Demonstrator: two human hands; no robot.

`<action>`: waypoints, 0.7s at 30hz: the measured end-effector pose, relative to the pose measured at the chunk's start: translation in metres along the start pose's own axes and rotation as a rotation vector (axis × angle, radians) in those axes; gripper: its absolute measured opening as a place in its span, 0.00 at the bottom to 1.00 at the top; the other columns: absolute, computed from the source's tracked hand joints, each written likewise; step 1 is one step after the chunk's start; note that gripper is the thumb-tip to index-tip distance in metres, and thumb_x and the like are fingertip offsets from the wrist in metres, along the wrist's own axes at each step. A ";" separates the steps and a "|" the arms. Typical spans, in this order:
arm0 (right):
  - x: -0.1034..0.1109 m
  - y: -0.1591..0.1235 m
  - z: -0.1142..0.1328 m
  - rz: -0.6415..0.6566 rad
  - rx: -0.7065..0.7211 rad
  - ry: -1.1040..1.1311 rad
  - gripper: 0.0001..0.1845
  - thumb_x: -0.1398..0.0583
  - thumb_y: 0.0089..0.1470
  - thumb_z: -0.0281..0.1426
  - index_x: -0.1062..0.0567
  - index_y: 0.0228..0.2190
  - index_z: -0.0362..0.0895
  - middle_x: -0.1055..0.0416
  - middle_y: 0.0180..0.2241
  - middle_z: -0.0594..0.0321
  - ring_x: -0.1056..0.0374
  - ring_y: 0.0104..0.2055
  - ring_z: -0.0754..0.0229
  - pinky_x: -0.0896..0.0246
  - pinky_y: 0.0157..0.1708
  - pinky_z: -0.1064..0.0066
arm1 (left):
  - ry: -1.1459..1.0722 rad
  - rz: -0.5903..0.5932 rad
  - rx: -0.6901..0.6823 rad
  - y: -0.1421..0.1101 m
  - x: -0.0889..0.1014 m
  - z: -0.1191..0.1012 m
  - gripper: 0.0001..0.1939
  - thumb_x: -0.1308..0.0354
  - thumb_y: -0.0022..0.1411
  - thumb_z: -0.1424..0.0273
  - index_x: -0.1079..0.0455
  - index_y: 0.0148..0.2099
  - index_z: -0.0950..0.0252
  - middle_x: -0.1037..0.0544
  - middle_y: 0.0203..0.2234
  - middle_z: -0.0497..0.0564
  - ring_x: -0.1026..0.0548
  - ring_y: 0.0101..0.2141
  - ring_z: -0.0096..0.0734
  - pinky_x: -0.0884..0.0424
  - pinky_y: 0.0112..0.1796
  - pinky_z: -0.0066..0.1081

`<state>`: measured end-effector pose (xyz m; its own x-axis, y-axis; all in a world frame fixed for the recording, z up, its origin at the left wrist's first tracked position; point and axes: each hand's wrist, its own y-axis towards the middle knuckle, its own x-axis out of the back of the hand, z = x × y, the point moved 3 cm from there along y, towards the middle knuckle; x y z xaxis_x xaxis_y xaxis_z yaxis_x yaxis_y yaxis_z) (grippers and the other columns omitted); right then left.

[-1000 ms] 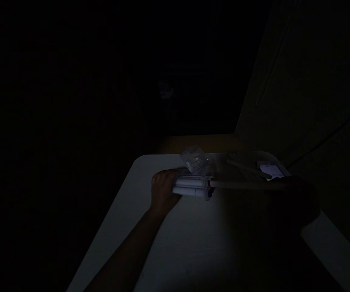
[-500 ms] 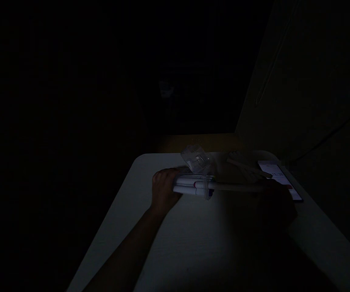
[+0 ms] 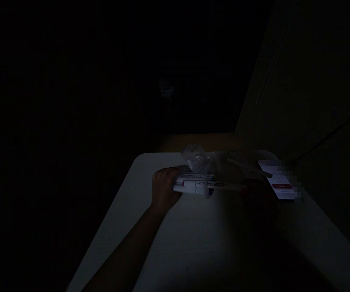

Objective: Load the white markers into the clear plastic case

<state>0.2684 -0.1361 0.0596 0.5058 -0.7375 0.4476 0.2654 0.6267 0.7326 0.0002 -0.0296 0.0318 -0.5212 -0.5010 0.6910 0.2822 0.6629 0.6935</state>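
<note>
A clear plastic pen case [image 3: 207, 190] lies on its side on the table, its open end facing right. Several white markers [image 3: 190, 188] are inside. My left hand [image 3: 164, 186] is closed around the left end of the case, and its clear lid [image 3: 195, 157] stands open at the back. Deep in shadow to the right, my right hand [image 3: 256, 198] pinches the end of a pale marker [image 3: 231, 186] with a red tip. This marker lies partly inside the case, level with the others. The right fingers are barely visible.
A phone with a lit screen [image 3: 274, 178] rests near the table's right edge. Another pale pen [image 3: 249, 167] lies beside it, one end over the screen. The white table [image 3: 178, 243] has rounded far corners. A dark cable [image 3: 330, 136] hangs along the right.
My right hand has moved left, sliding the red-tipped marker further into the case. More of the phone screen is uncovered, and its display has changed. My left hand has stayed in place.
</note>
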 end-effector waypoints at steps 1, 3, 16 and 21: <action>0.001 0.000 0.001 -0.003 0.018 -0.004 0.15 0.46 0.65 0.39 0.22 0.35 0.47 0.24 0.31 0.59 0.28 0.32 0.58 0.32 0.31 0.67 | 0.001 -0.010 -0.008 0.000 0.000 0.000 0.22 0.36 0.53 0.68 0.25 0.52 0.63 0.17 0.47 0.57 0.21 0.49 0.48 0.30 0.51 0.44; 0.002 -0.001 0.001 -0.019 0.024 -0.010 0.14 0.45 0.65 0.40 0.22 0.36 0.47 0.24 0.31 0.60 0.28 0.33 0.58 0.32 0.32 0.68 | 0.002 -0.020 -0.020 -0.001 0.000 0.000 0.22 0.36 0.53 0.68 0.25 0.52 0.62 0.17 0.47 0.57 0.21 0.48 0.47 0.30 0.51 0.43; 0.001 -0.005 0.008 -0.009 -0.176 0.007 0.19 0.46 0.64 0.44 0.21 0.37 0.45 0.23 0.35 0.53 0.27 0.35 0.56 0.31 0.32 0.65 | -0.005 -0.034 -0.035 -0.001 -0.001 0.001 0.22 0.37 0.53 0.69 0.24 0.52 0.65 0.17 0.46 0.58 0.21 0.48 0.48 0.30 0.51 0.43; -0.003 -0.003 0.008 0.087 -0.242 0.085 0.22 0.44 0.60 0.49 0.17 0.36 0.46 0.20 0.33 0.54 0.24 0.32 0.56 0.29 0.28 0.67 | -0.013 -0.027 -0.033 0.000 0.001 -0.001 0.23 0.36 0.52 0.70 0.24 0.52 0.64 0.17 0.47 0.57 0.21 0.48 0.47 0.30 0.51 0.43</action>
<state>0.2594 -0.1374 0.0603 0.5994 -0.6607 0.4519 0.4010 0.7365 0.5448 0.0004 -0.0304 0.0324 -0.5396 -0.5106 0.6695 0.2941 0.6308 0.7181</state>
